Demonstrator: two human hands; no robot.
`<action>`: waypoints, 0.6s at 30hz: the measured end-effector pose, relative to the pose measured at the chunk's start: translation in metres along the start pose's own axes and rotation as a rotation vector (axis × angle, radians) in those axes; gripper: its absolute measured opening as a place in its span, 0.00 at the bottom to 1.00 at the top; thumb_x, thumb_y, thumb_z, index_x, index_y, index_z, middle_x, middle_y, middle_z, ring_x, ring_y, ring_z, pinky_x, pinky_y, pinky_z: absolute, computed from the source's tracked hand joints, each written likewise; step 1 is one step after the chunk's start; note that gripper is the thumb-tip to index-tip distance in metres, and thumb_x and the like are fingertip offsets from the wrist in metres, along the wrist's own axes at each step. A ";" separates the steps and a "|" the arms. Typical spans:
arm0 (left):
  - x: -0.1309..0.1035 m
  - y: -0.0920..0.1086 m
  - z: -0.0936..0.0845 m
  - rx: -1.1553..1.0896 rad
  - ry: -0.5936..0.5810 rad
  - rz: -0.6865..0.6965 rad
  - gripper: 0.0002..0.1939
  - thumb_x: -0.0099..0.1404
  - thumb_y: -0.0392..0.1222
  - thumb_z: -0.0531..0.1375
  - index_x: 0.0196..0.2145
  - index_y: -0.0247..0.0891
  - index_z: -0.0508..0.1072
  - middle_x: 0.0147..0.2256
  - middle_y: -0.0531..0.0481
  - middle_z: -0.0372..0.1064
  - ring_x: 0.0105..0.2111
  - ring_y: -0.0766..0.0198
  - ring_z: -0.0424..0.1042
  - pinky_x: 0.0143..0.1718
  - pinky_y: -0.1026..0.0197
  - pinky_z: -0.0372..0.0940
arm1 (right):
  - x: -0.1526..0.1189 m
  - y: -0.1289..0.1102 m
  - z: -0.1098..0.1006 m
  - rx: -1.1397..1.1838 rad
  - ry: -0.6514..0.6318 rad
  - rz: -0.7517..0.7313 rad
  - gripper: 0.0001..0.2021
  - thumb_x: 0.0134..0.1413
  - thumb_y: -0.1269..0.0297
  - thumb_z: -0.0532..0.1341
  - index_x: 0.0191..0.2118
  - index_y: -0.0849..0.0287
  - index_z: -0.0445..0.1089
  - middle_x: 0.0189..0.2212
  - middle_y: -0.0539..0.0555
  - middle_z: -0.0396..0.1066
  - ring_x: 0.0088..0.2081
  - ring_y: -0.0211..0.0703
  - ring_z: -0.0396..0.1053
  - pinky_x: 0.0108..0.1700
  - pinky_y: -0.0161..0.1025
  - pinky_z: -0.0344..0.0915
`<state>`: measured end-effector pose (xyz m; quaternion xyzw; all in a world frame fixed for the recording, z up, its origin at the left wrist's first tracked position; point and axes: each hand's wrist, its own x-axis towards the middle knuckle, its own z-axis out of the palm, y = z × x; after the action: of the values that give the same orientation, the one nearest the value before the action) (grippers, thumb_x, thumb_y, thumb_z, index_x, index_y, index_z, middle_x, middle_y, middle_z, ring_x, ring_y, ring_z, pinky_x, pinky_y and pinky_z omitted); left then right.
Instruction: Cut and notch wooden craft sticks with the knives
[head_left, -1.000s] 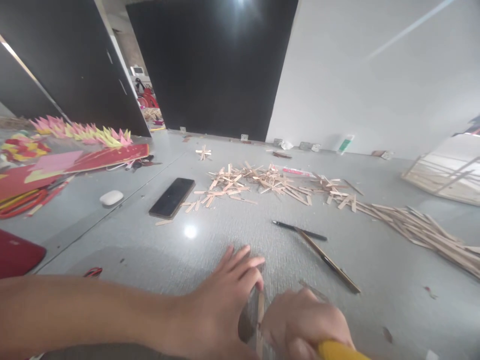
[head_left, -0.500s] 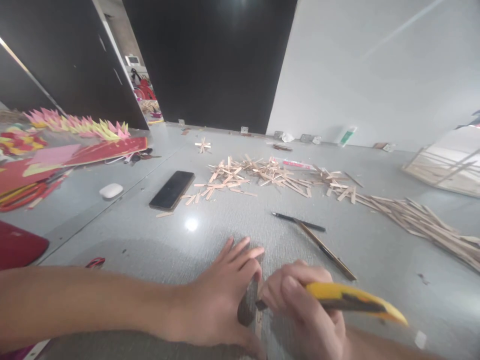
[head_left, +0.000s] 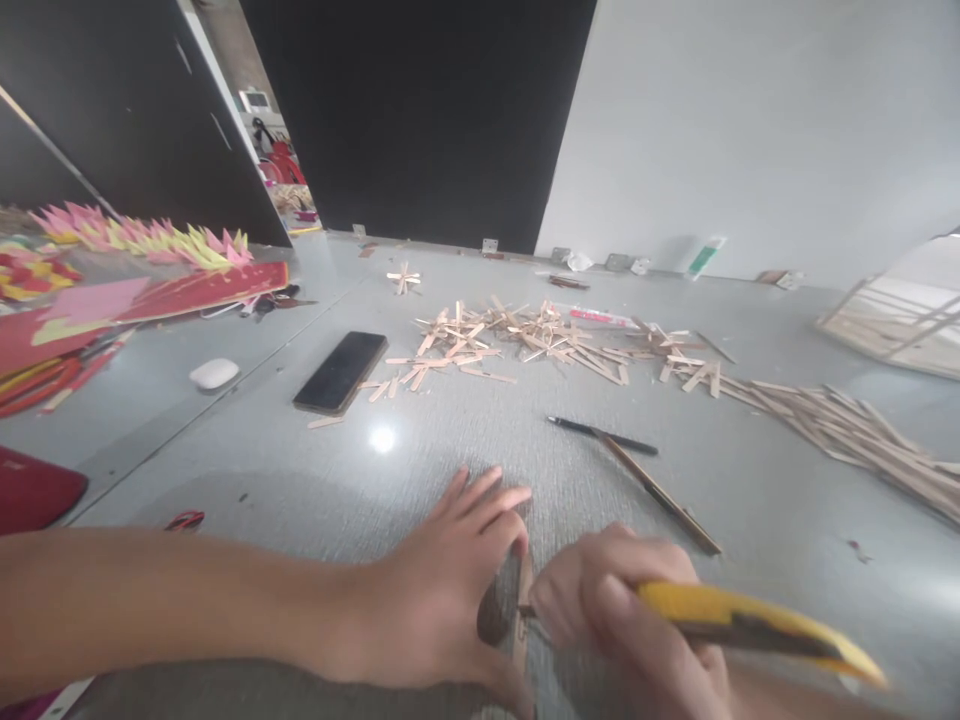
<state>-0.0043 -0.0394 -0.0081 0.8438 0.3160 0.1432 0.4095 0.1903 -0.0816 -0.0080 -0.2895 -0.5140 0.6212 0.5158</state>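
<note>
A thin wooden strip (head_left: pixel 521 640) lies on the grey tabletop near the bottom middle of the head view. My left hand (head_left: pixel 442 590) is open over its left side, fingers spread, with thumb and index finger pressing on the strip far apart. In my closed right hand (head_left: pixel 630 620) is a yellow and black utility knife (head_left: pixel 765 620), its handle pointing right. The dark blade end touches or nearly touches the strip between my left thumb and index finger. My right hand is somewhat blurred.
Loose short wooden pieces (head_left: pixel 540 335) are heaped ahead, with a bundle of long strips (head_left: pixel 840 430) to the right. A black pen (head_left: pixel 600 435) touches a brown stick (head_left: pixel 660 495). A phone (head_left: pixel 341 372), a white case (head_left: pixel 215 374) and coloured paper crafts (head_left: pixel 142 240) lie leftward.
My right hand has shifted right and slightly toward me with the utility knife, baring more of the strip. My left hand stays in place. The view has tilted a little.
</note>
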 end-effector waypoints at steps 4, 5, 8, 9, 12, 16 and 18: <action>0.003 0.002 -0.013 0.039 -0.024 0.031 0.35 0.47 0.60 0.78 0.48 0.42 0.74 0.67 0.38 0.62 0.70 0.33 0.52 0.70 0.30 0.44 | 0.026 -0.040 -0.012 -0.027 -0.004 -0.032 0.27 0.72 0.48 0.55 0.22 0.52 0.50 0.16 0.43 0.43 0.17 0.35 0.42 0.20 0.39 0.47; 0.004 0.002 -0.017 0.040 -0.041 0.014 0.33 0.48 0.56 0.78 0.47 0.42 0.75 0.67 0.39 0.62 0.70 0.34 0.54 0.69 0.32 0.49 | 0.035 -0.051 -0.021 -0.148 0.037 -0.047 0.27 0.72 0.48 0.54 0.22 0.52 0.50 0.16 0.43 0.44 0.17 0.36 0.43 0.20 0.40 0.48; 0.001 0.002 -0.029 0.035 -0.050 -0.105 0.21 0.55 0.42 0.77 0.44 0.43 0.77 0.65 0.43 0.63 0.66 0.40 0.60 0.63 0.40 0.60 | 0.061 -0.081 -0.065 -0.984 0.144 -0.011 0.26 0.67 0.43 0.58 0.22 0.52 0.58 0.18 0.45 0.51 0.20 0.37 0.50 0.22 0.40 0.49; 0.000 0.002 -0.031 0.038 -0.037 -0.145 0.16 0.57 0.37 0.74 0.42 0.43 0.77 0.62 0.45 0.66 0.63 0.43 0.65 0.60 0.43 0.62 | 0.069 -0.088 -0.084 -1.079 0.170 0.024 0.24 0.64 0.46 0.64 0.22 0.53 0.59 0.17 0.44 0.50 0.19 0.36 0.47 0.21 0.40 0.44; -0.006 0.002 -0.034 0.052 -0.014 -0.201 0.08 0.61 0.28 0.64 0.33 0.40 0.74 0.48 0.50 0.70 0.49 0.54 0.72 0.51 0.51 0.66 | 0.085 -0.092 -0.143 -1.286 0.209 0.133 0.21 0.54 0.61 0.74 0.19 0.55 0.63 0.15 0.45 0.57 0.18 0.35 0.53 0.20 0.38 0.45; -0.015 0.001 -0.031 0.069 -0.022 -0.153 0.09 0.61 0.26 0.57 0.33 0.40 0.67 0.42 0.50 0.68 0.42 0.58 0.69 0.42 0.57 0.63 | 0.092 -0.073 -0.196 -1.353 0.275 0.190 0.11 0.67 0.57 0.65 0.49 0.58 0.74 0.46 0.55 0.75 0.40 0.44 0.75 0.42 0.44 0.74; -0.018 0.001 -0.031 0.054 -0.027 -0.133 0.08 0.61 0.29 0.58 0.32 0.41 0.65 0.39 0.51 0.67 0.37 0.59 0.67 0.38 0.57 0.62 | 0.092 -0.063 -0.206 -1.327 0.316 0.134 0.17 0.69 0.56 0.63 0.58 0.56 0.70 0.56 0.58 0.71 0.50 0.50 0.74 0.50 0.52 0.74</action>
<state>-0.0333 -0.0327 0.0121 0.8335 0.3694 0.0958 0.3996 0.3679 0.0709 0.0044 -0.6625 -0.6856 0.1556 0.2586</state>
